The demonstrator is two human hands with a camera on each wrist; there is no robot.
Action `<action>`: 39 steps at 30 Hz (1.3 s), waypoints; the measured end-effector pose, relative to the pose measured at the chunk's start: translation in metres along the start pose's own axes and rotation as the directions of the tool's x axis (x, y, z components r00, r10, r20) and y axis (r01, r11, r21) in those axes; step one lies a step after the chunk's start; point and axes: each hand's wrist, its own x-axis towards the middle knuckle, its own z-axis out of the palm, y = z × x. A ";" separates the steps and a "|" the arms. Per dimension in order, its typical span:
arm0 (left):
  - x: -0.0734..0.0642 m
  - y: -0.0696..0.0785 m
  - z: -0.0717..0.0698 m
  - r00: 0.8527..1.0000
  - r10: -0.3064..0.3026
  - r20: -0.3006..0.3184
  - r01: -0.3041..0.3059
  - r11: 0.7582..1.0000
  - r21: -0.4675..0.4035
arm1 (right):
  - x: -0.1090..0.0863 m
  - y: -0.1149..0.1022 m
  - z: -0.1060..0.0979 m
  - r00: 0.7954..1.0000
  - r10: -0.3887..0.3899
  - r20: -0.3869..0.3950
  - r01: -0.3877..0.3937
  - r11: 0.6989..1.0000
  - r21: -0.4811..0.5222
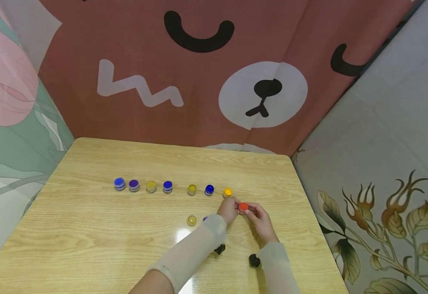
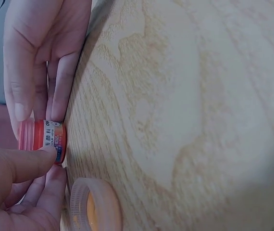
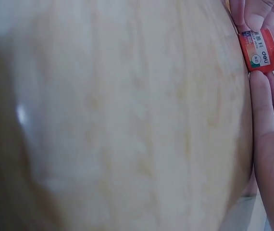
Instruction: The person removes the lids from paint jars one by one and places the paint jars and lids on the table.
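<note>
The red jar is between the two hands, on the right part of the table, apart from its right edge and near the orange jar; whether its base touches the table, one cannot tell. The left hand pinches its wall between thumb and fingers, and the right hand grasps it from the opposite side, near the ridged lid.

The red jar is probably light, and its wall seems to be of stiff plastic, so it should not yield under a normal pinch. It is hardly fragile, but the round, smooth wall may slip or turn (the label perhaps gives a little friction). The good places to take hold are the wall and the ridges of the lid.

As for the count, there is one red jar, and seven others stand in a row towards the far edge: three blue jars, two yellow jars, one purple jar and the orange one. Farther from this edge lie one yellow piece and one purple piece, the latter mostly hidden by the left sleeve.
</note>
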 end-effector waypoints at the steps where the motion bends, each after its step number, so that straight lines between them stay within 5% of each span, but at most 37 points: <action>1: 0.000 0.000 0.000 1.000 -0.002 0.003 0.002 1.000 -0.003 | 0.000 0.000 -0.001 1.000 0.012 0.003 -0.012 1.000 -0.003; 9: 0.010 -0.018 0.006 0.999 0.050 0.009 -0.050 0.999 -0.011 | 0.000 0.001 0.000 1.000 0.019 -0.010 -0.018 1.000 0.009; 17: -0.001 0.000 0.000 1.000 -0.013 -0.007 0.013 1.000 0.007 | -0.002 -0.003 -0.001 1.000 0.021 0.009 -0.021 1.000 -0.004; 21: -0.001 -0.001 0.001 1.000 -0.014 -0.008 0.014 1.000 0.010 | -0.003 -0.006 -0.002 0.997 0.066 0.038 -0.065 0.998 -0.021; 32: 0.000 -0.001 0.001 1.000 -0.011 -0.007 0.011 1.000 0.014 | -0.003 -0.001 0.000 1.000 0.016 0.023 -0.017 0.999 0.038; 39: 0.000 -0.001 0.001 1.000 -0.014 -0.005 0.014 1.000 0.027 | -0.002 -0.002 -0.001 0.999 0.045 0.029 -0.042 0.995 -0.093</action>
